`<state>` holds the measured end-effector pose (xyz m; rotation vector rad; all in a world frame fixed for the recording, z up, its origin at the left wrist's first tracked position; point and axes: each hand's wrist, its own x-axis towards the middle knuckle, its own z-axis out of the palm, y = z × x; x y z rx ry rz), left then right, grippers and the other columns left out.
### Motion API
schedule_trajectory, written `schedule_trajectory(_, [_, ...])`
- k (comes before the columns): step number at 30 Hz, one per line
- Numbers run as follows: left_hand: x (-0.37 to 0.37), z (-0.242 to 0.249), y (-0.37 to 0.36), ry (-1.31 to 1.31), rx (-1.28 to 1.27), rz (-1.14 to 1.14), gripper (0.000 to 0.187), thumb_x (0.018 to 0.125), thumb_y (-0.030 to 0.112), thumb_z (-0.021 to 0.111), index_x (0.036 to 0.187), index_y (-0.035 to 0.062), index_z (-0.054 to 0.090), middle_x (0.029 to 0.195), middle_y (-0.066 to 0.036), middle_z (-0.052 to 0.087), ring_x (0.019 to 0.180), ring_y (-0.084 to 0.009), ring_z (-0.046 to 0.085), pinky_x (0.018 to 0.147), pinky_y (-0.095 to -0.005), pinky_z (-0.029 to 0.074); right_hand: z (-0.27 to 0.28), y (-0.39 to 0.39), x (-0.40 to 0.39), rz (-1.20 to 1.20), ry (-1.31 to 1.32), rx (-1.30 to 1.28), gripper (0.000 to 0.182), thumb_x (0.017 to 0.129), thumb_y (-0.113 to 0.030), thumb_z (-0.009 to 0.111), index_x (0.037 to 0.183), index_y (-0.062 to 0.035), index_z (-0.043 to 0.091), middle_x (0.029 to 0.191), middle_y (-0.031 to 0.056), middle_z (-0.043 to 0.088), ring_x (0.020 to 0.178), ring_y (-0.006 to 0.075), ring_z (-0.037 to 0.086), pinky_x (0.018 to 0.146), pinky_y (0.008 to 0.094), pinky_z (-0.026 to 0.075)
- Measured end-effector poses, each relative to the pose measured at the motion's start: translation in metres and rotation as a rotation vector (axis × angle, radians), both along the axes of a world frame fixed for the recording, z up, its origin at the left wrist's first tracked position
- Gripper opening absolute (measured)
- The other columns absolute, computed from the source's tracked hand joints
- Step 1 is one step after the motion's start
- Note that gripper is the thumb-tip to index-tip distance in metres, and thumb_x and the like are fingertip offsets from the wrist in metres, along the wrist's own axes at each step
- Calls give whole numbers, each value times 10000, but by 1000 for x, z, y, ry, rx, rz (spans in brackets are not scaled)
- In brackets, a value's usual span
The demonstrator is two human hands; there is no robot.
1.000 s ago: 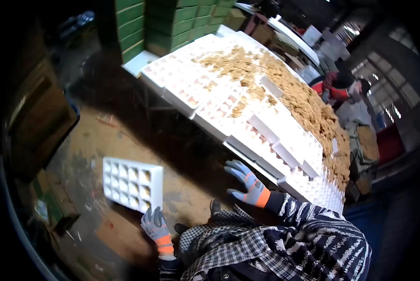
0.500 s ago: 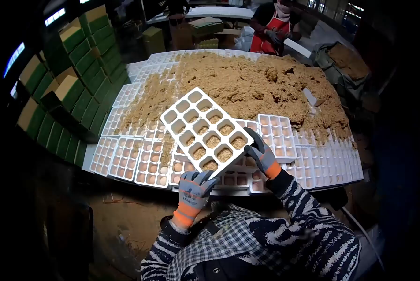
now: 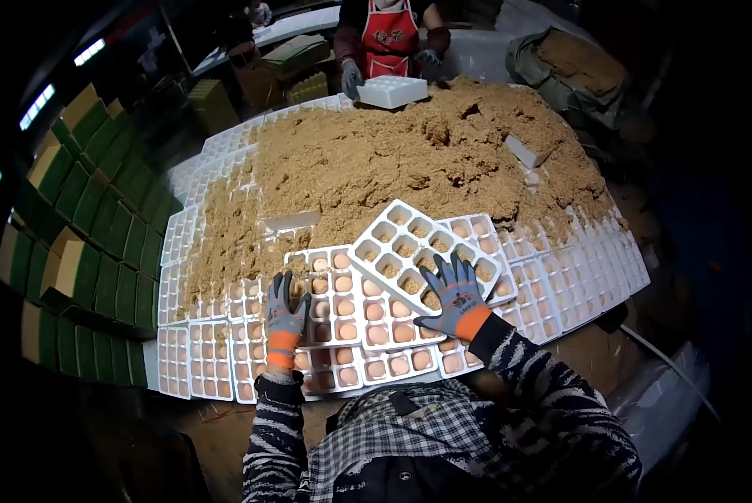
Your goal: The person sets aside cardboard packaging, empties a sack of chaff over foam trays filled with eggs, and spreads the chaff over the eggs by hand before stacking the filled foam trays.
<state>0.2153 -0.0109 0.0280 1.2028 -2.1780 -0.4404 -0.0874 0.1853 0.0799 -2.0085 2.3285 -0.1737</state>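
My left hand (image 3: pixel 287 320), in a grey and orange glove, lies with fingers apart at the left edge of a white foam tray of eggs (image 3: pixel 332 342). My right hand (image 3: pixel 457 300), gloved alike, spreads its fingers over the near right part of a compartment foam tray (image 3: pixel 387 285). That tray sits tilted across other egg trays, and brown crumbly material shows in the bottoms of its cells. Another egg tray (image 3: pixel 403 342) is partly beneath it. Some cells are hidden by the right hand.
A large heap of brown crumbly material (image 3: pixel 392 159) covers the table's middle over foam trays. Green cartons (image 3: pixel 91 193) are stacked at left. Across the table, a person in a red apron (image 3: pixel 390 38) touches a white foam block (image 3: pixel 392 91). A sack (image 3: pixel 531 71) stands back right.
The compartment tray has come down from both hands onto the egg trays. My left hand has let go and moved left. The view has shifted, and the other person now has a foam block.
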Motion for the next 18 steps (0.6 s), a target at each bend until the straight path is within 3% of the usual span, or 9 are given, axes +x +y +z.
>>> schedule_trajectory(3, [21,-47,-48,27,178,0,680,806,262,728,1386,69,429,1412,-190,413,1263,-376,431,1051,-428,362,-1,-12,15,-72,45,62,840,778,-525,627,1473,-182,303,1503,210,247,1378,466,198,1096,620,125])
schedule_trajectory(6, [19,-90,-70,158,430,-49,935,731,339,800,1461,47,294,1427,-186,402,1299,-331,417,1056,-401,367,11,-17,35,-85,154,240,626,844,-317,567,1437,-224,393,1501,200,257,1383,427,223,1062,670,138])
schedule_trajectory(8, [8,-63,-58,-21,468,-45,942,766,291,793,1486,50,236,1488,-180,319,1351,-276,362,1063,-362,362,4,-16,38,-94,204,199,580,855,-271,551,1419,-236,423,1491,196,280,1371,417,251,1072,639,160])
schedule_trajectory(10, [21,-78,-68,141,548,-179,957,757,263,805,1491,59,227,1505,-170,290,1352,-277,359,1058,-367,371,4,-15,29,-108,152,170,552,857,-262,553,1399,-248,449,1469,190,321,1340,389,310,1085,561,210])
schedule_trajectory(11, [26,-67,-67,237,622,-269,932,773,217,792,1494,65,222,1507,-157,292,1376,-277,319,1076,-362,347,8,-11,19,-109,110,91,545,846,-297,582,1378,-249,474,1444,181,360,1294,348,371,1075,471,262])
schedule_trajectory(12, [37,-84,-70,313,616,-314,912,800,170,765,1510,101,197,1517,-110,291,1217,-232,489,945,-345,459,16,-6,6,-142,64,77,579,815,-334,628,1370,-256,483,1428,181,373,1254,322,412,1044,440,307])
schedule_trajectory(14, [43,-84,-65,316,694,-300,920,815,136,746,1525,155,162,1511,-55,302,927,-147,576,737,-298,515,28,0,-33,-289,89,38,630,771,-351,676,1366,-270,485,1426,171,375,1230,321,434,1007,448,345])
schedule_trajectory(15, [38,-77,-54,374,732,-270,934,821,132,739,1532,201,138,1493,-27,317,734,-89,524,595,-259,488,37,3,-58,-376,90,-21,654,754,-349,692,1369,-280,481,1427,165,375,1223,325,442,996,455,358])
schedule_trajectory(18, [21,-56,-27,490,856,-223,914,832,136,726,1531,181,138,1488,-49,325,793,-113,552,641,-273,509,44,-7,-159,-686,219,-28,714,718,-331,718,1383,-299,460,1438,156,368,1213,344,458,985,473,377])
